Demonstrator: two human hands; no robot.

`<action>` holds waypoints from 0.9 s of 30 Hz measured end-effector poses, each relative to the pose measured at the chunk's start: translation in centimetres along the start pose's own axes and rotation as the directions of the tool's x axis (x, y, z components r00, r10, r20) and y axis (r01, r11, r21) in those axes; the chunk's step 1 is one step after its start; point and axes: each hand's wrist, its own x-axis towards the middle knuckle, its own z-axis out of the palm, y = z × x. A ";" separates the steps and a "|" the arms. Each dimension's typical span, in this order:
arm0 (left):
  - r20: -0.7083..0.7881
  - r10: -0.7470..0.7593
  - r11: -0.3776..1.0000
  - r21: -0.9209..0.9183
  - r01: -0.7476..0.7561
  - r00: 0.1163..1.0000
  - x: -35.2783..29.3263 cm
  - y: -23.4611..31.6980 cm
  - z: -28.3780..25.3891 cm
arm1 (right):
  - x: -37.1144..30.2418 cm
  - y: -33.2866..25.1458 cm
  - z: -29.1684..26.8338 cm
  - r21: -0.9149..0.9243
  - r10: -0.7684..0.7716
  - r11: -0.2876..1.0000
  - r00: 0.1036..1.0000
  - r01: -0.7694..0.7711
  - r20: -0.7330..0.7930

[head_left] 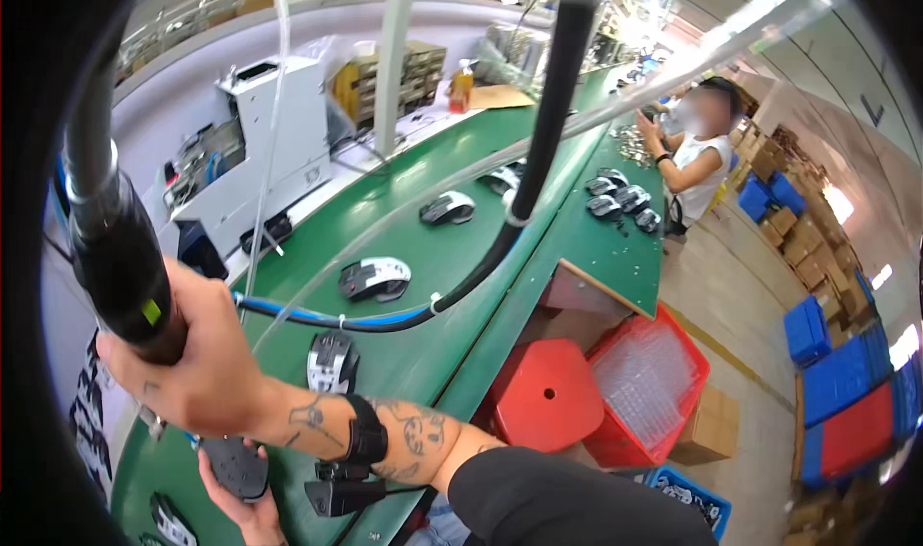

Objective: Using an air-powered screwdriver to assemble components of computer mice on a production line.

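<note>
- Far left, the right hand (197, 359) is wrapped tight round a black powered screwdriver (120, 258), fingers fully curled on its barrel; the forearm crosses in from the lower right, a black wrist strap (365, 431) on it.
- Just below, the left hand (240, 503) cradles a dark mouse part (234, 466) over the near end of the green conveyor belt (423, 258), fingers cupped under it, thumb up along its left edge.
- The screwdriver's tip is hidden behind the right hand, so whether it touches the part I cannot tell.
- Right beside the wrist, a grey-and-black mouse (333, 361) lies on the belt; further along sit a second mouse (375, 279) and a third (447, 208).
- A black cable with a blue hose (336, 317) sweeps across the belt and climbs to the top edge.
- Moving right, a red stool (543, 392) stands by a red crate (654, 378) of clear trays.
- Far right, another person (697, 152) works at the side bench, a cluster of mice (620, 200) near them.
</note>
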 end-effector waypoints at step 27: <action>0.380 -0.252 0.929 -0.161 0.332 0.890 1.6 -1.6 -1.5 | -0.8 -1.0 -1.1 -0.018 0.070 0.998 0.989 -0.068 0.130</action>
